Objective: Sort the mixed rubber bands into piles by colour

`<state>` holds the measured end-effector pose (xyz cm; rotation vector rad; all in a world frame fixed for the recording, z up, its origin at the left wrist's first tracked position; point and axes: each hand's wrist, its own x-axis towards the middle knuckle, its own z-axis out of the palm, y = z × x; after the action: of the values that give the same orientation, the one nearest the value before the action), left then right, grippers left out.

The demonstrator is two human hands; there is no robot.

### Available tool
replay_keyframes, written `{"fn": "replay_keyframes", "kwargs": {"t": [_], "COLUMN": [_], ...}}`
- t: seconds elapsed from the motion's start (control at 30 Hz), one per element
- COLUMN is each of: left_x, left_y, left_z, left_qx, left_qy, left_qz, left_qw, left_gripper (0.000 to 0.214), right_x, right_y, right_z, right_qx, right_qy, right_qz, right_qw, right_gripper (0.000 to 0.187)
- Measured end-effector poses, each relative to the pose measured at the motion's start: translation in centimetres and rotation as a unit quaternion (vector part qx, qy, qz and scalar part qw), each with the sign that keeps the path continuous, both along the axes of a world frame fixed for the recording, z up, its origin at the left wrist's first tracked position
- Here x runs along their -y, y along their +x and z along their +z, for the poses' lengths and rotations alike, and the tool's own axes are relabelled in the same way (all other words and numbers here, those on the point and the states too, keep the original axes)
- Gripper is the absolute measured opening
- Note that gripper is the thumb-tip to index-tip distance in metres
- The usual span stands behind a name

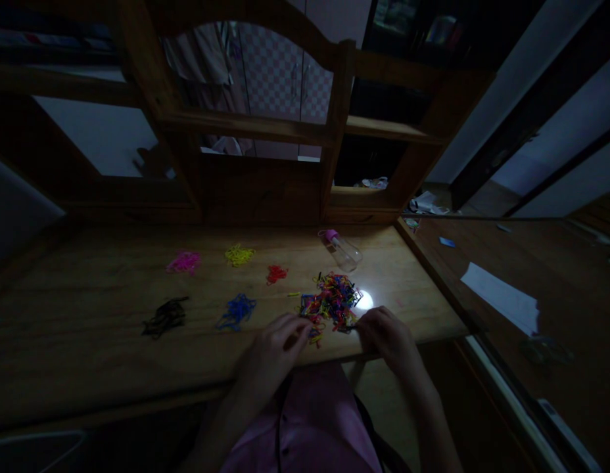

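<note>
A mixed pile of small coloured bands [338, 297], thin and looped, lies on the wooden desk in front of me. My left hand [280, 340] is at the pile's near left edge, thumb and forefinger brought together; what they hold, if anything, is too small to tell. At the near right edge, my right hand [388, 336] pinches a thin dark band [351, 327]. Single-colour heaps lie to the left: red bands [276, 274], blue bands [237, 311], yellow bands [240, 255], pink bands [185, 262] and black bands [165, 317].
Behind the pile, a clear bottle with a pink cap [345, 253] lies on its side. A bright light spot falls beside the pile. Wooden shelving [256, 125] rises at the desk's back. On the right, a brown surface holds white paper [502, 297] and a small blue card [447, 242].
</note>
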<state>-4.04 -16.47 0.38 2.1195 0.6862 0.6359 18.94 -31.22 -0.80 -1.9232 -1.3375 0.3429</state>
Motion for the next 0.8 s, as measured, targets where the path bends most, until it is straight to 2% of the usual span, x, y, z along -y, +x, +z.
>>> {"fn": "replay_keyframes", "kwargs": {"t": [0.13,0.37,0.5,0.63,0.8], "left_x": [0.2,-0.6,-0.6,-0.6,-0.6], "left_y": [0.6,0.0,0.0,0.0,0.1], "left_z": [-1.0,-0.8,-0.9,-1.0,-0.8], "left_qx": [0.019,0.025,0.031,0.031,0.035], "left_qy": [-0.088,-0.172,-0.195,-0.188,-0.186], "left_qz": [0.023,0.041,0.042,0.041,0.038], "left_qw": [0.996,0.984,0.979,0.981,0.981], "left_gripper": [0.021,0.026,0.027,0.026,0.026], "right_x": [-0.2,-1.1,-1.6,-1.9,-2.6], "right_y": [0.1,-0.5,0.0,1.0,1.6], "right_z": [0.1,1.2,1.0,0.8,1.0], "right_qx": [-0.048,-0.12,-0.167,-0.121,-0.1], "right_qy": [0.003,0.049,0.068,0.052,0.074], "right_qz": [-0.042,-0.092,-0.124,-0.155,-0.157], "right_qw": [0.998,0.987,0.976,0.979,0.98], "right_gripper": [0.017,0.019,0.031,0.029,0.029]}}
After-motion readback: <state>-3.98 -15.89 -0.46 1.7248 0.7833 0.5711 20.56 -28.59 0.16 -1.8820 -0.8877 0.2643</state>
